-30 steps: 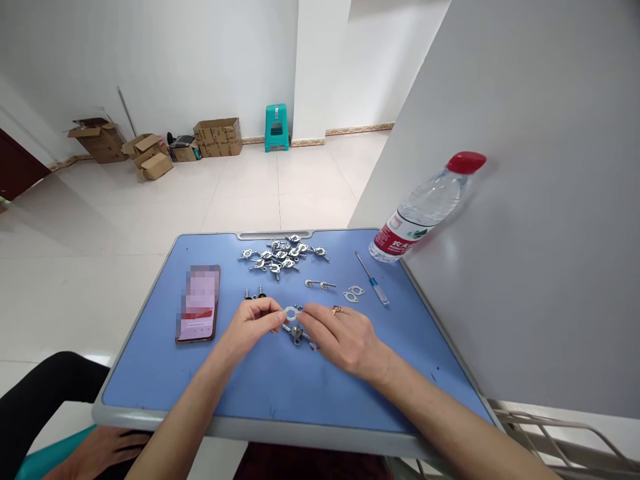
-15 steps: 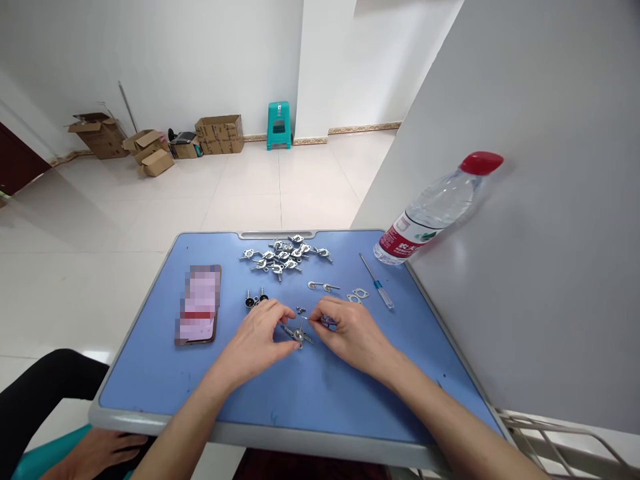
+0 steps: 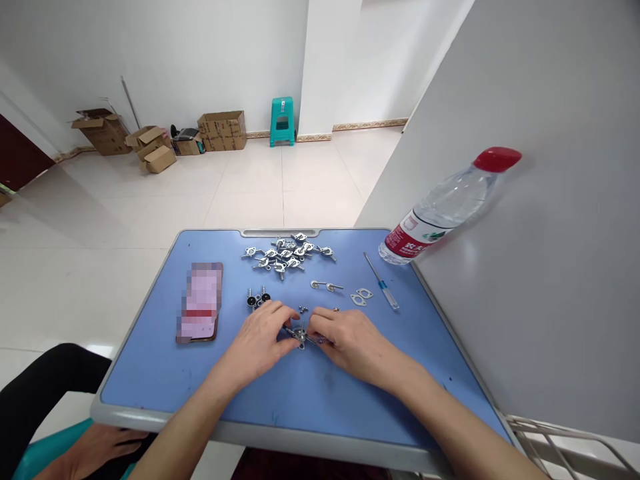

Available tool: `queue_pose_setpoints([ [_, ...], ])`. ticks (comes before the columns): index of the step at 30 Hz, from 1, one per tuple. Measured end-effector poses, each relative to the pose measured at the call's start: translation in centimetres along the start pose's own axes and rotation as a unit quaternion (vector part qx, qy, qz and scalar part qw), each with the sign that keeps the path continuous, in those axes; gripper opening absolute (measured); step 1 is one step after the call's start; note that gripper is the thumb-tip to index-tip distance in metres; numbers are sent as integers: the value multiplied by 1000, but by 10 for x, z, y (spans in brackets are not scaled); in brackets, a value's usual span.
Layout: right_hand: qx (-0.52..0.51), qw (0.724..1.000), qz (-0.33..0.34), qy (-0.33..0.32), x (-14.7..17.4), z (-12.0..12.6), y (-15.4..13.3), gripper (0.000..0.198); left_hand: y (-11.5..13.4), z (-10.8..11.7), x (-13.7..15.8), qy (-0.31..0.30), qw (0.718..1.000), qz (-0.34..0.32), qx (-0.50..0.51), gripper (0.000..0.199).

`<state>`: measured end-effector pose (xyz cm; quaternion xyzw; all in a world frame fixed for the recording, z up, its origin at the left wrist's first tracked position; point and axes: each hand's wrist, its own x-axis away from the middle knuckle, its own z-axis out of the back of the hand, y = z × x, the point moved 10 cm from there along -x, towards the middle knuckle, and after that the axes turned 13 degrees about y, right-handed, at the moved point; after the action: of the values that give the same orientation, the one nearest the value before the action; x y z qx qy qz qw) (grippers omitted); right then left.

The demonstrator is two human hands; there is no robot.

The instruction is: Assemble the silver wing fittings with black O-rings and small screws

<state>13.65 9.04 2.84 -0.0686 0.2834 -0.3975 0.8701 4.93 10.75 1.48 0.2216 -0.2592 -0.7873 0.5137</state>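
Observation:
On the blue table a small silver metal fitting (image 3: 301, 335), with an upright pin and flat side arms, lies between my hands. My left hand (image 3: 263, 337) has its thumb and forefinger closed around the fitting's left side. My right hand (image 3: 353, 341) is curled at its right side, fingertips pinched together; what they hold is hidden by the fingers. Tiny screws (image 3: 303, 309) lie just beyond the fitting. Black-capped metal parts (image 3: 259, 298) sit beyond my left hand. Two pin-like metal pieces (image 3: 327, 286) and two flat oval gaskets (image 3: 361, 296) lie farther out.
A pile of metal fittings (image 3: 285, 255) lies near the far edge. A phone (image 3: 200, 303) rests at the left, a screwdriver (image 3: 382, 283) at the right. A red-capped water bottle (image 3: 440, 212) stands by the grey panel. Another person's hand (image 3: 100, 450) shows at lower left.
My right hand's fingertips have come down from above the pin to the fitting's right side. My left hand stays at the fitting. The view has shifted slightly.

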Motion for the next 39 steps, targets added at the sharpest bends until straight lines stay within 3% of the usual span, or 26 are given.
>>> queue_pose_setpoints([
  [4,56,996,60,-28,2,-1,-10,23,3,0,0,-1,1000,-20,-11,12],
  [9,63,994,70,-48,3,-2,-13,25,5,-1,0,10,999,-34,-27,10],
  [18,53,997,14,-62,4,-3,2,14,9,0,0,36,996,-60,-62,10],
  [39,90,986,-18,-140,8,-12,1,11,20,-3,5,63,982,-120,-134,4],
])
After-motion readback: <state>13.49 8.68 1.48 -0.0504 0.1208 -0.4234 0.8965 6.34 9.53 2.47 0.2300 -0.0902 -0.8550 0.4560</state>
